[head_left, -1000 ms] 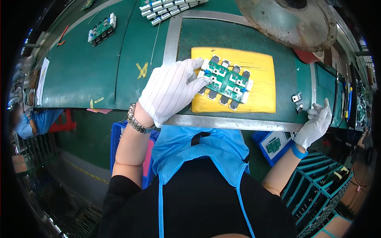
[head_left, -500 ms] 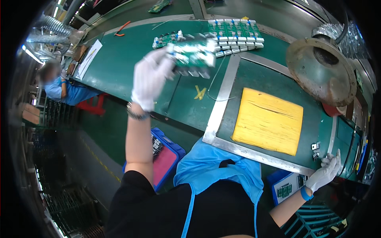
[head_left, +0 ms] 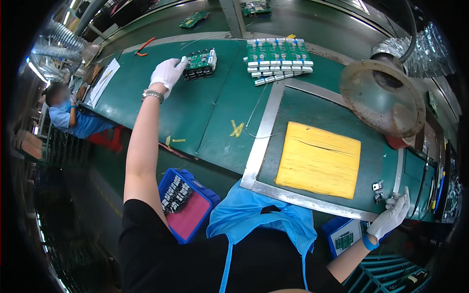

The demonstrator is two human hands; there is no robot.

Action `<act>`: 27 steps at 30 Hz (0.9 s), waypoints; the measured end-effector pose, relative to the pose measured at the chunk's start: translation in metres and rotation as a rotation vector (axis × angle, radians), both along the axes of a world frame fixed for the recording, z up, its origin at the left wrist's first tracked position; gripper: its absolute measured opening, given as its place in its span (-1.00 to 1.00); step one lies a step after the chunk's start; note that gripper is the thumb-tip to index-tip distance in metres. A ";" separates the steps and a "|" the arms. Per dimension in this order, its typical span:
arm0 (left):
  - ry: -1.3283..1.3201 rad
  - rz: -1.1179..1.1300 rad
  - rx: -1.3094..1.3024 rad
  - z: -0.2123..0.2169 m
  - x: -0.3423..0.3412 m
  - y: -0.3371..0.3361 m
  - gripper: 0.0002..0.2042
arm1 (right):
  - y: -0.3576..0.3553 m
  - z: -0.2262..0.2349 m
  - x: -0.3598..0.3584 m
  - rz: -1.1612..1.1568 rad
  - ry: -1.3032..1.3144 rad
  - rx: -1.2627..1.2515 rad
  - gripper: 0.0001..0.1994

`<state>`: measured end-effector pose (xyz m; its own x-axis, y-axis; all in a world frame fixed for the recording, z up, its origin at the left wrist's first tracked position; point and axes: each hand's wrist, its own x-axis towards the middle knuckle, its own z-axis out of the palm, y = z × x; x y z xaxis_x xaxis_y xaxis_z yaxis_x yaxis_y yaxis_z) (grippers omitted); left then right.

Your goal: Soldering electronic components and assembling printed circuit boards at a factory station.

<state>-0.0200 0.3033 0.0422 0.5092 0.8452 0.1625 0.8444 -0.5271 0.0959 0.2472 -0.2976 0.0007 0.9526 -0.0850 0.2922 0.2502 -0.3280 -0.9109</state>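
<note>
My left hand [head_left: 167, 74], in a white glove, reaches to the far left part of the green bench. Its fingertips are closed on the left edge of a green circuit board [head_left: 199, 59] with black parts along the front and white blocks at its right end. My right hand [head_left: 392, 213], also gloved, rests at the bench's near right edge, palm up with fingers loosely apart and nothing visible in them. Small black and silver components [head_left: 377, 190] lie just beyond it. A stack of green boards with white connectors [head_left: 279, 56] stands right of the left hand.
A cracked yellow pad [head_left: 320, 158] lies inside a metal frame [head_left: 264, 141]. A lamp-like metal hood [head_left: 383, 100] overhangs the right. Orange-handled pliers [head_left: 144, 46] lie far left. Blue bins [head_left: 211, 196] hang below the front edge. A co-worker [head_left: 73, 115] sits at far left.
My left hand has moved left and is lower, at the boards on the bench; the board it carried is no longer in the air. The view has shifted slightly. My right hand stays by the components.
</note>
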 end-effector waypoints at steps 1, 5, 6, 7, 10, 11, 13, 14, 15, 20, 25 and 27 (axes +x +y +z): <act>0.100 0.051 0.111 0.002 0.001 -0.002 -0.52 | 0.000 -0.001 0.001 -0.009 -0.002 -0.006 -0.65; -0.163 -0.108 0.241 0.024 0.038 -0.057 -0.52 | -0.002 -0.002 0.001 -0.013 -0.004 0.009 -0.64; -0.285 -0.261 0.190 0.028 0.054 -0.076 -0.52 | -0.001 -0.002 0.001 -0.015 -0.009 0.013 -0.64; -0.304 -0.327 0.013 0.027 0.071 -0.091 -0.51 | -0.002 -0.002 0.002 -0.018 -0.014 0.015 -0.64; -0.246 -0.561 -0.079 0.011 0.104 -0.103 -0.55 | 0.000 -0.003 0.004 -0.018 -0.007 0.040 -0.64; -0.198 -0.631 0.037 0.001 0.109 -0.103 -0.59 | 0.000 -0.004 0.005 -0.013 -0.001 0.055 -0.64; -0.158 -0.714 0.143 -0.002 0.121 -0.107 -0.62 | -0.001 -0.005 0.004 -0.004 -0.012 0.039 -0.64; -0.121 -0.669 0.094 0.002 0.125 -0.106 -0.64 | 0.002 -0.001 0.004 -0.003 -0.014 0.016 -0.64; -0.083 -0.620 0.047 0.005 0.126 -0.106 -0.66 | 0.004 0.001 0.004 0.003 -0.016 -0.004 -0.64; -0.163 -0.644 0.016 -0.001 0.130 -0.104 -0.68 | 0.001 0.003 0.002 -0.002 -0.003 -0.009 -0.63; -0.165 -0.669 -0.040 0.018 0.132 -0.104 -0.73 | 0.005 0.005 -0.002 0.006 -0.012 -0.002 -0.63; -0.219 -0.683 0.295 0.018 0.132 -0.099 -0.80 | 0.006 0.006 -0.004 0.008 -0.010 0.003 -0.63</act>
